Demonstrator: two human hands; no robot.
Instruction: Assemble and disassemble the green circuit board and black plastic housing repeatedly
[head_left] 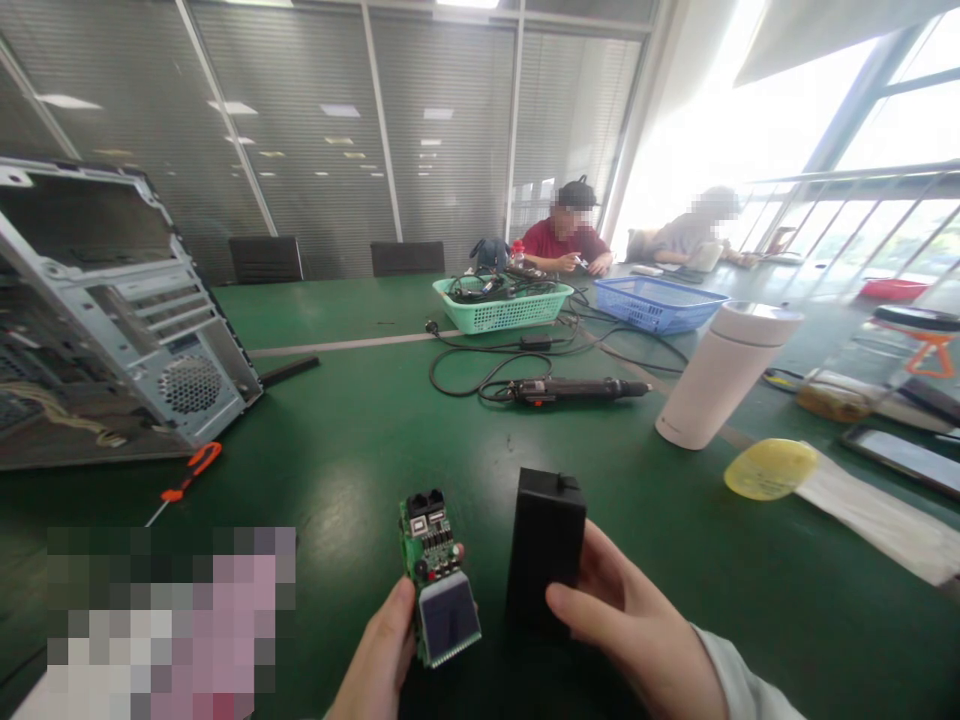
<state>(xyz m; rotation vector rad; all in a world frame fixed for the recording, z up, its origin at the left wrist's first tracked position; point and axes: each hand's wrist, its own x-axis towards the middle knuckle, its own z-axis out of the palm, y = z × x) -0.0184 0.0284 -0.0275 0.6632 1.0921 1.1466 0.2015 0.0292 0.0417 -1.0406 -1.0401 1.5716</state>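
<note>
My left hand (pixel 386 640) is closed on a green circuit board (pixel 437 575), its thumb along the left edge. The board carries a small grey display at its near end and black and silver sockets at its far end. My right hand (pixel 626 625) grips a black rectangular box (pixel 547 540), thumb on the front and fingers behind its right side. Board and box are held side by side with a gap between them, above the green table (pixel 337 430). Most of my left fingers are hidden behind the board.
An opened computer case (pixel 172 350) stands at left, an orange-handled tool (pixel 191 472) near it. An electric screwdriver (pixel 577 390) with its cable lies ahead. Behind are a green basket (pixel 502 315) of cables and a blue basket (pixel 660 312). A white tumbler (pixel 724 375) leans right. Two people sit beyond.
</note>
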